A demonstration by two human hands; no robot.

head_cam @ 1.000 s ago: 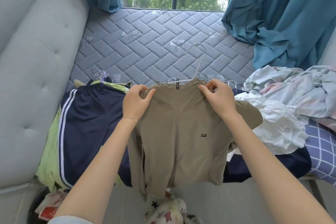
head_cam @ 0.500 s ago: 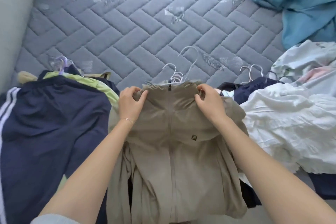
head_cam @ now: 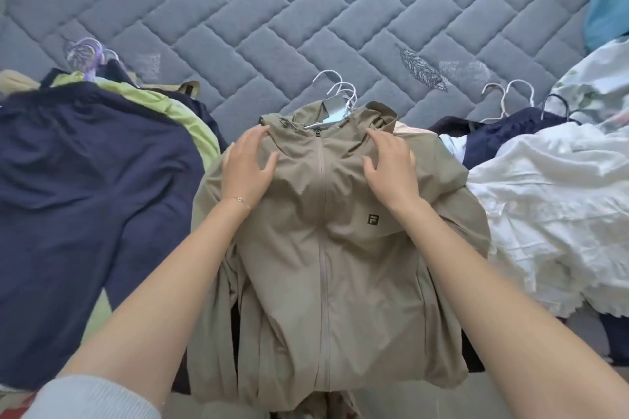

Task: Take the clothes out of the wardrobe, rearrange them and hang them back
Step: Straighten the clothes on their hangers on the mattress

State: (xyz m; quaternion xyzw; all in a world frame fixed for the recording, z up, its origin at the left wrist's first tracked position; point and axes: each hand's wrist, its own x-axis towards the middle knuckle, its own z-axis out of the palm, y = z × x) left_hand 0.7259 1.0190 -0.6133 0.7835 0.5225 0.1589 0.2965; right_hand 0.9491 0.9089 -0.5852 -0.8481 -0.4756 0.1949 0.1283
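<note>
Item: taupe zip jacket [head_cam: 323, 265], centre of the frame, on a hanger and laid front-up on the grey quilted mattress [head_cam: 238, 10], its hem falling off the near edge. A cluster of white hanger hooks [head_cam: 340, 92] pokes out above its collar, with a swing tag [head_cam: 335, 109] at the neck.

Left hand [head_cam: 248, 167]: fingers spread and loosely bent, palm down on the jacket's shoulder at centre left, nothing pinched. Right hand [head_cam: 391, 170]: the same at centre right.

Neighbours: navy garment [head_cam: 85, 197] over a lime-green one [head_cam: 183, 112] at left; white ruffled garment [head_cam: 544, 197] at right; teal curtain [head_cam: 606, 3] in the upper right corner.

Step in hand, as judged: rearranging — smoothing the jacket square on its hanger. The next move probably calls for a hold on the top hook alone, since several lie stacked, then a lift clear of the pile.

Change from half a second ago: both hands were pinching the collar with the jacket bunched; they have now let go and spread — and the jacket lies flatter, its collar and tag showing.
</note>
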